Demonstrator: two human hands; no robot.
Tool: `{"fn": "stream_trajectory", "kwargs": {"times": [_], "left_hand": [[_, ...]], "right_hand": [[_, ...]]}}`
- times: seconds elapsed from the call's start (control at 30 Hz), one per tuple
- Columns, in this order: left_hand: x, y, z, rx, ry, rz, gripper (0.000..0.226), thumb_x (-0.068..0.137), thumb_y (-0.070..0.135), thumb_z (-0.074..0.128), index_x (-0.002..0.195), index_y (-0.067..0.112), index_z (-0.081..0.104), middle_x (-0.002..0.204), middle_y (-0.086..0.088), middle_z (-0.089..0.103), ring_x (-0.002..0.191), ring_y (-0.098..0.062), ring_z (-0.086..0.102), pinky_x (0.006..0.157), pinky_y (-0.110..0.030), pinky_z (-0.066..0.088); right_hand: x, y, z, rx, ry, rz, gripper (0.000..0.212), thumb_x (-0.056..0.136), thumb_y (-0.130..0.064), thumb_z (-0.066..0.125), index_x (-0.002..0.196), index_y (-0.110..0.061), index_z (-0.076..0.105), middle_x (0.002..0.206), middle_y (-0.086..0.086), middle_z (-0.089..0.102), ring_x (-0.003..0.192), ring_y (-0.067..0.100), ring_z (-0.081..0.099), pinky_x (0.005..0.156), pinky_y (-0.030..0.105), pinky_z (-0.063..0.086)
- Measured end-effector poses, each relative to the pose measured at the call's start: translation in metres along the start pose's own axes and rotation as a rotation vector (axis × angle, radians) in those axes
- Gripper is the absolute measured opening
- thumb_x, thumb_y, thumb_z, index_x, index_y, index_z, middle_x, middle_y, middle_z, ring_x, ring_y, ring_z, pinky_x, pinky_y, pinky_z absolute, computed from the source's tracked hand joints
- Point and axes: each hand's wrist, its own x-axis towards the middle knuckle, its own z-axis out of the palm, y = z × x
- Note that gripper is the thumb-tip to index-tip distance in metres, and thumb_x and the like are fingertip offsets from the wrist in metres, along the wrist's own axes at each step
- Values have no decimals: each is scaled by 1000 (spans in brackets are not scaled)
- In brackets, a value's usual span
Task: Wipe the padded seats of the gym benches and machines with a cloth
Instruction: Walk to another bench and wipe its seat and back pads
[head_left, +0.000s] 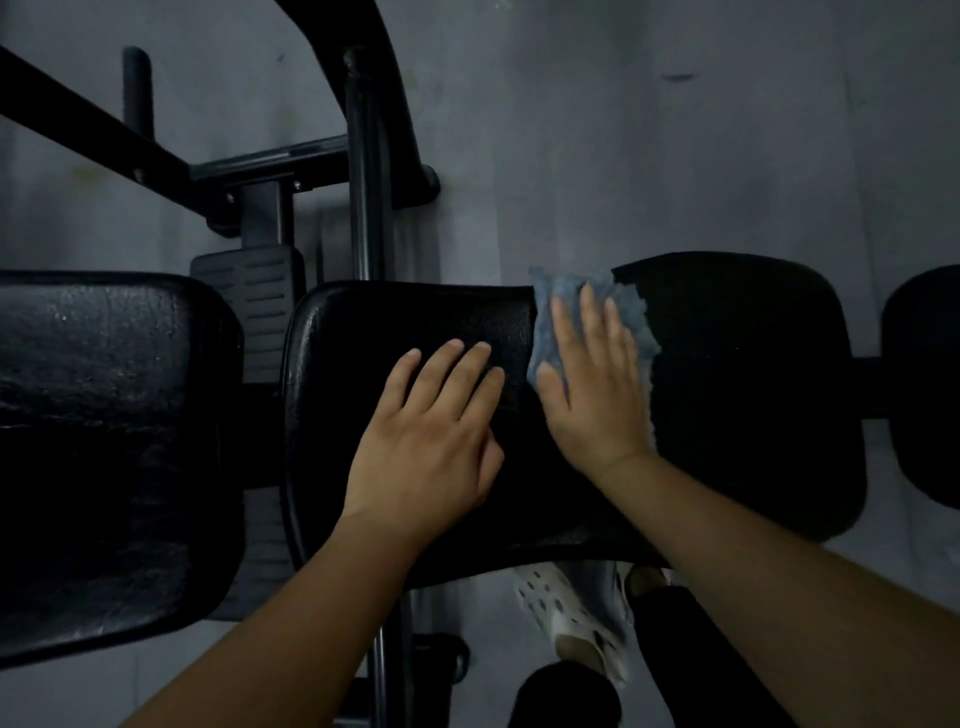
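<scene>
**A:** What's nearest?
**B:** A white perforated shoe (566, 613) on the floor (675, 156), below the near edge of the bench seat pad (727, 389).
**A:** And the hands?
**B:** The left hand (431, 436) lies flat on the pad, fingers (452, 374) straight, holding nothing. Just beside it, the right hand (592, 384) presses the blue cloth (576, 291) with its fingers spread flat.
**A:** Where's the cloth?
**B:** Under and beyond the right fingers, at the pad's far edge. A black frame (363, 182) stands farther off.

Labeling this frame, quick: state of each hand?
Left hand: open, flat on the seat pad, holding nothing.
Right hand: open, pressing the blue cloth onto it.
</scene>
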Motion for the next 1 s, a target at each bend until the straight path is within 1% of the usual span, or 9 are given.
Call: {"fn": "stream_trajectory", "kwargs": {"times": [0.17,0.23,0.37,0.53,0.6,0.73,0.8,0.9,1.0], "left_hand": [[1,1,1,10,8,-5,57,94,40,40,145,16,49,158,-8,37,147,-26,30,119,-51,20],[2,6,2,15,19,-27,59,91,39,39,144,16,49,157,-8,38,147,-27,30,119,-51,20],[12,38,12,-31,37,-33,63,84,40,37,139,14,54,153,-11,43,144,-29,34,119,-52,23],[25,66,21,-49,53,-88,64,84,42,33,140,16,52,154,-11,41,146,-30,30,119,-53,21],[27,73,25,-54,66,-107,65,83,42,34,140,15,53,154,-12,40,146,-31,30,119,-54,22],[33,87,34,-47,110,-165,64,84,43,38,140,17,53,154,-12,41,146,-32,31,118,-56,21],[34,91,41,-12,126,-186,63,86,45,39,142,18,52,154,-13,40,146,-34,30,118,-58,20],[42,102,48,11,157,-230,64,87,46,42,143,18,51,153,-16,41,144,-39,30,116,-63,17],[60,117,55,33,189,-284,64,85,47,41,141,18,54,151,-16,44,142,-45,31,112,-69,16]], "right_hand": [[-106,44,6,8,-154,-318,62,103,-48,28,160,-31,9,168,1,6,155,26,4,121,52,14],[-87,71,2,4,-119,-203,64,101,-57,23,159,-33,8,168,0,4,154,23,5,120,53,18],[-21,41,0,3,9,122,72,93,-54,14,159,-28,2,168,3,-1,154,25,-5,125,45,2],[-113,76,6,12,-112,-283,65,101,-49,30,159,-39,2,168,-4,1,155,23,1,122,48,13],[-95,109,1,3,-87,-241,69,98,-54,32,157,-45,-2,167,-11,-4,155,18,-1,122,49,16],[-18,87,-4,-13,-13,-35,68,93,-59,15,155,-42,-9,166,-7,-13,153,17,-15,125,45,0],[-41,78,1,-25,-34,-205,67,96,-56,19,156,-39,-6,166,-7,-14,153,19,-15,124,42,-3],[-85,125,4,-43,-64,-526,62,103,-56,22,159,-36,5,168,-7,-3,155,20,-2,122,39,5],[-22,144,-4,-19,-9,-393,64,94,-67,18,152,-51,-4,164,-19,-15,153,10,-12,124,39,3]]}}
